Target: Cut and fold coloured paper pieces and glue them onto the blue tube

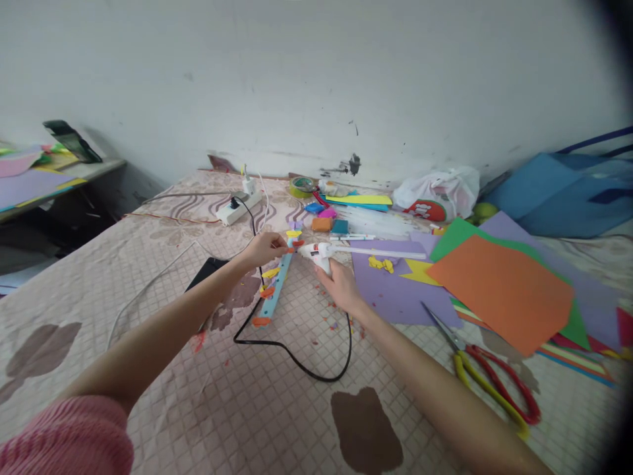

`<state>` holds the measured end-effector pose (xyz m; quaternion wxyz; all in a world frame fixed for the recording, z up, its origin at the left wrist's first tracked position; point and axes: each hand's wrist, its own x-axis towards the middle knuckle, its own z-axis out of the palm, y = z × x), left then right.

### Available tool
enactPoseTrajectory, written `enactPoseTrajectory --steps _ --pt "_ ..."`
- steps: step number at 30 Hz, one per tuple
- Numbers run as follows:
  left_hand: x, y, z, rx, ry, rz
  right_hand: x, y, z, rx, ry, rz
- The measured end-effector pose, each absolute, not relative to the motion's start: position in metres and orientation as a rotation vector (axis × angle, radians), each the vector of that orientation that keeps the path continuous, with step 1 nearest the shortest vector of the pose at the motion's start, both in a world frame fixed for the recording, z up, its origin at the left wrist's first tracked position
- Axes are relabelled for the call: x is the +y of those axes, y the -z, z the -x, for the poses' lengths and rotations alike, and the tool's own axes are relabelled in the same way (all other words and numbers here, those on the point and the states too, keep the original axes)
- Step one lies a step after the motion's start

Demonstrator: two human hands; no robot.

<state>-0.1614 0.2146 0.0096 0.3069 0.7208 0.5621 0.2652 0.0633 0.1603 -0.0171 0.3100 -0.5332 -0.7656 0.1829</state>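
Observation:
My right hand [339,285] is wrapped round the handle of a white hot glue gun [316,252], with a long glue stick [380,251] out of its back. The gun's nozzle points left at a small orange paper piece [291,250], which my left hand [267,249] pinches. Under my left fingertips lies a light blue paper strip [279,280] with dark dots and small yellow, orange and purple paper shapes along it. Whether the nozzle touches the orange piece I cannot tell.
A black cord [291,353] loops across the tablecloth toward a white power strip [239,208]. Red-and-yellow scissors [489,376] lie at right, by stacked coloured paper [499,284]. Tape [301,187], clay blocks [322,225] and a plastic bag [438,191] stand near the wall.

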Motion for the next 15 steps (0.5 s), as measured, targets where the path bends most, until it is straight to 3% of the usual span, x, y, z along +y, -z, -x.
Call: enactPoseTrajectory --steps 15 --pt "0.223 -0.015 0.146 1.587 -0.663 -2.100 0.153 0.014 -0.070 -1.973 -0.534 1.417"
